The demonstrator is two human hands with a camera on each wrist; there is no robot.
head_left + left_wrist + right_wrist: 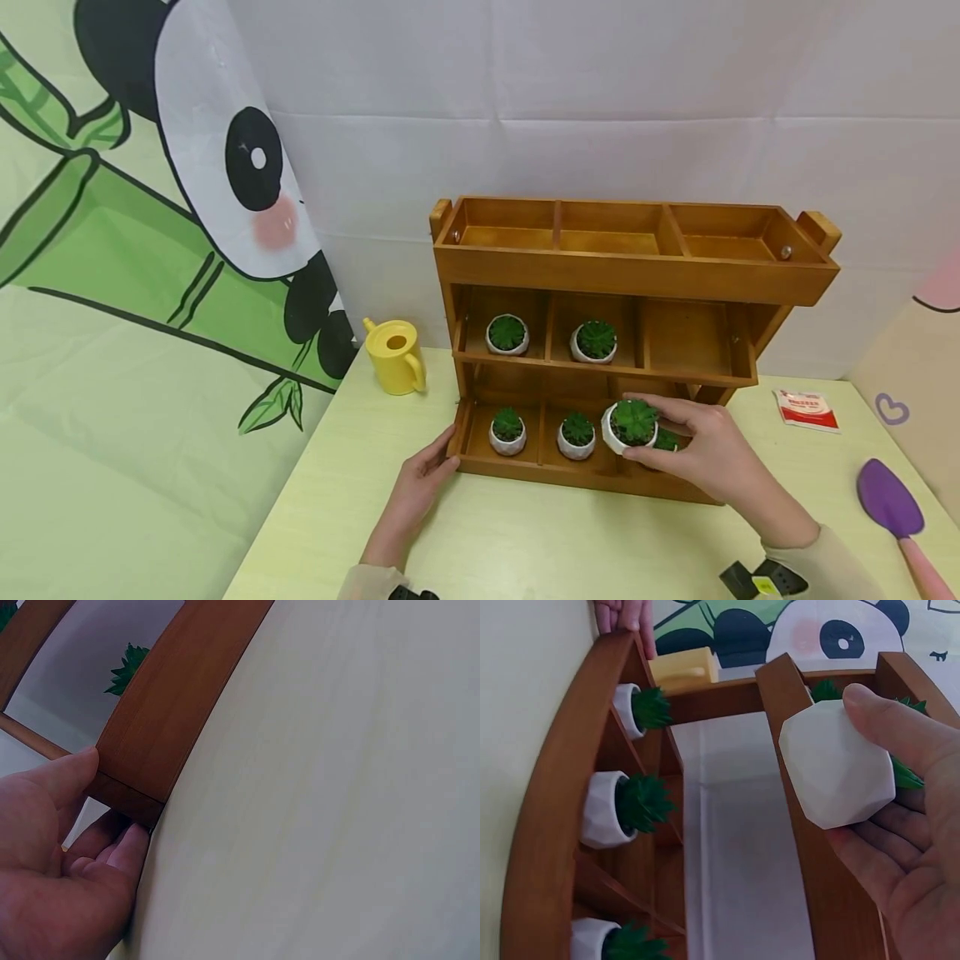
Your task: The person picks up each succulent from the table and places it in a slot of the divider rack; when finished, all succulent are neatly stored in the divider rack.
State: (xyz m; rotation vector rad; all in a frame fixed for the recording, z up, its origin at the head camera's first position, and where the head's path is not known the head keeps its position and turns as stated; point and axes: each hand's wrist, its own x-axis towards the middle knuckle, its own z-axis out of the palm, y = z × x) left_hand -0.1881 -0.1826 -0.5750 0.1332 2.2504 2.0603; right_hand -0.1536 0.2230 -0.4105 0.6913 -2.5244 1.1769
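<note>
My right hand point(720, 454) pinches a small potted succulent point(632, 423) by its white faceted pot, in front of the bottom tier. The right wrist view shows the pot's underside point(836, 765), with my thumb on one side and fingers on the other. With my left hand point(423, 483) I grip the lower left corner of the brown wooden shelf point(585, 479), thumb on its edge. Three more succulents sit in the bottom tier, one point(664, 442) partly hidden by the held pot. Two others, left point(507, 333) and centre point(595, 340), stand in the middle tier.
Left of the shelf stands a yellow watering can point(396, 358). To the right lie a red-and-white packet point(807, 411) and a purple trowel point(891, 500) with a pink handle. A fabric backdrop with a panda point(225, 150) rises behind the table point(540, 542).
</note>
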